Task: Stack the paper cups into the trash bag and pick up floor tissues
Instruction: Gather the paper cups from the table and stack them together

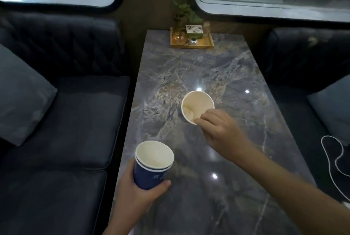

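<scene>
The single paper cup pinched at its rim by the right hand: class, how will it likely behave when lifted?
The single paper cup probably lifts easily: it looks empty. Its thin rim may flex where the right hand pinches it. Already tilted, it could swing or slip, unlike the nested cups wrapped by the left hand.

A long grey marble-patterned table between dark sofas. A wooden tray sits at its far end, near the window.

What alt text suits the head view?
The left hand holds two nested blue cups while the right hand pinches the rim of a third cup above a marble table.
</scene>
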